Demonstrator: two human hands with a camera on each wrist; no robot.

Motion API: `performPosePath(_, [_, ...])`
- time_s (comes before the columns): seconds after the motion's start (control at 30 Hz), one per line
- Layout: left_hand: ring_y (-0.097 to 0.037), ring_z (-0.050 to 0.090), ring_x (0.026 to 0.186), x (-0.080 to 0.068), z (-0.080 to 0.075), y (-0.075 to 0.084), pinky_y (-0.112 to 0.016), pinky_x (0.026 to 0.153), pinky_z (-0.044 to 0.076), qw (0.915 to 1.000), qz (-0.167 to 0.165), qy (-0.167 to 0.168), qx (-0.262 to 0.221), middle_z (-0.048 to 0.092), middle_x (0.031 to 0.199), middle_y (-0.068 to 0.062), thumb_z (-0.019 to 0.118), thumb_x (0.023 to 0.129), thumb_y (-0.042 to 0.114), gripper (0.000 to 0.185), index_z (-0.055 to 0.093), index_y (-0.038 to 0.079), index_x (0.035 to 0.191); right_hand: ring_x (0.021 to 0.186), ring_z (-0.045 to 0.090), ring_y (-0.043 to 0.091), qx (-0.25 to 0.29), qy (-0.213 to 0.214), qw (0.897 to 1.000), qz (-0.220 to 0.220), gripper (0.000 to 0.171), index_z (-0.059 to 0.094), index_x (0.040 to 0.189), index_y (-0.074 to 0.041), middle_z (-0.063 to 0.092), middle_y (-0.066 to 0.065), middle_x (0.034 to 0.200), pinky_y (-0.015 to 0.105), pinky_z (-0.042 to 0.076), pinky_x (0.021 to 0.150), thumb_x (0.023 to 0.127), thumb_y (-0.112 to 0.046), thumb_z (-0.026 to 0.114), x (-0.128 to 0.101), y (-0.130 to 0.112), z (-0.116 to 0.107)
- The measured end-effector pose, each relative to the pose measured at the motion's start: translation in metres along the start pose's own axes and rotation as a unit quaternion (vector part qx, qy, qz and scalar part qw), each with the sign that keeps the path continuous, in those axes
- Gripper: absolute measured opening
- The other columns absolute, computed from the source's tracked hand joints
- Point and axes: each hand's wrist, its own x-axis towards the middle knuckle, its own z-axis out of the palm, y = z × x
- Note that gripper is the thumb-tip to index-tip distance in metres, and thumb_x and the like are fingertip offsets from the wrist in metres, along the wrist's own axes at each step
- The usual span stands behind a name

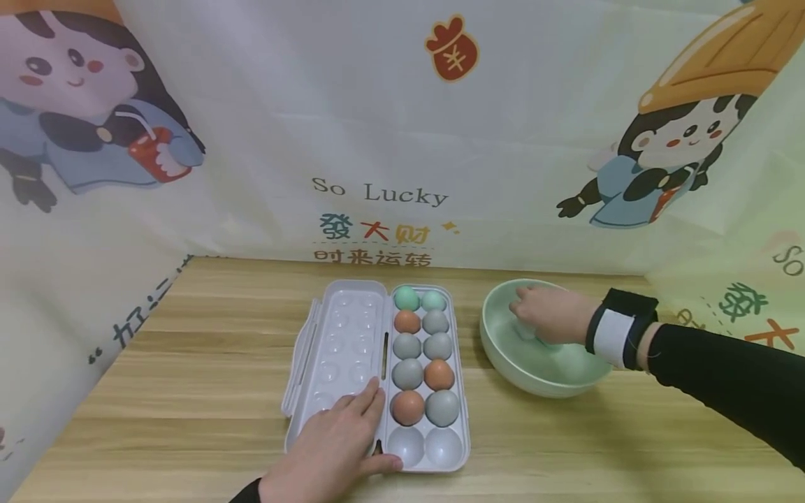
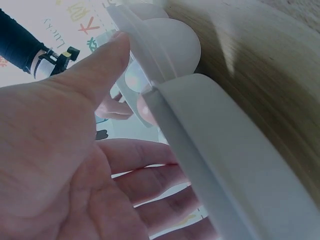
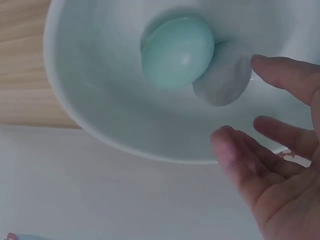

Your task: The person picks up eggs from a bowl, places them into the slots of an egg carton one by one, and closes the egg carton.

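An open white egg tray (image 1: 429, 447) lies in the middle of the wooden table, its lid (image 1: 342, 328) folded out to the left. Several eggs fill the tray, a teal egg (image 1: 406, 298) at the back and a brown egg (image 1: 407, 407) near the front; the two front cups are bare. My left hand (image 1: 333, 447) rests flat on the lid's near end, thumb along the tray's front edge (image 2: 225, 150). My right hand (image 1: 547, 314) reaches into a pale green bowl (image 1: 534, 374). Its fingers (image 3: 260, 150) are spread beside a teal egg (image 3: 177, 52) and a grey egg (image 3: 225, 77), touching neither.
A printed cloth backdrop (image 1: 377, 140) closes off the back and both sides of the table. Bare wood (image 1: 189, 363) stretches left of the tray and in front of the bowl. My right wrist wears a black and white band (image 1: 619, 328).
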Motion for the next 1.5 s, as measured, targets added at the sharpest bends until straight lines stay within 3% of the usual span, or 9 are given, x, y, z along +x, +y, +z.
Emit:
performPosePath(0.2, [-0.035,0.057,0.114,0.001,0.001,0.000,-0.048,0.073,0.053,1.0000,0.002,-0.003,0.003,0.049,0.141,-0.022,0.070,0.079,0.060,0.093,0.049,-0.009,0.138,0.064,0.051,0.020,0.009,0.010,1.000,0.003,0.019,0.063,0.094,0.005,0.052,0.010,0.076,0.034,0.048,0.056,0.077,0.010,0.070,0.000,-0.006,0.007])
performPosePath(0.4, [-0.035,0.057,0.114,0.001,0.000,0.001,-0.048,0.073,0.054,1.0000,0.007,-0.001,0.002,0.048,0.142,-0.023,0.071,0.080,0.058,0.092,0.049,-0.009,0.139,0.061,0.050,0.018,0.003,0.024,1.000,0.002,0.019,0.060,0.086,0.004,0.051,0.011,0.074,0.034,0.048,0.054,0.073,0.011,0.072,-0.004,-0.009,0.018])
performPosePath(0.7, [-0.035,0.057,0.114,0.002,-0.002,0.002,-0.050,0.074,0.053,0.9999,0.008,0.005,0.006,0.048,0.142,-0.023,0.071,0.080,0.058,0.092,0.048,-0.010,0.138,0.061,0.049,0.017,-0.003,0.064,0.997,-0.052,0.026,0.055,0.070,-0.007,0.051,0.004,0.067,0.032,0.045,0.056,0.067,0.011,0.073,-0.005,-0.006,0.029])
performPosePath(1.2, [-0.036,0.058,0.113,-0.001,-0.002,-0.001,-0.046,0.072,0.055,0.9999,0.007,-0.009,0.010,0.049,0.141,-0.024,0.071,0.080,0.057,0.090,0.051,-0.009,0.137,0.062,0.050,0.017,-0.007,0.034,0.998,-0.050,0.023,0.061,0.076,-0.004,0.052,0.006,0.074,0.031,0.046,0.056,0.069,0.011,0.077,0.005,-0.014,0.027])
performPosePath(1.5, [-0.035,0.058,0.114,-0.001,-0.001,0.000,-0.046,0.070,0.055,0.9999,0.008,-0.010,0.010,0.048,0.142,-0.024,0.070,0.080,0.059,0.091,0.050,-0.009,0.138,0.060,0.052,0.018,0.006,0.036,0.998,-0.052,0.025,0.062,0.076,-0.004,0.051,0.006,0.074,0.032,0.047,0.055,0.064,0.007,0.080,0.005,-0.015,0.028])
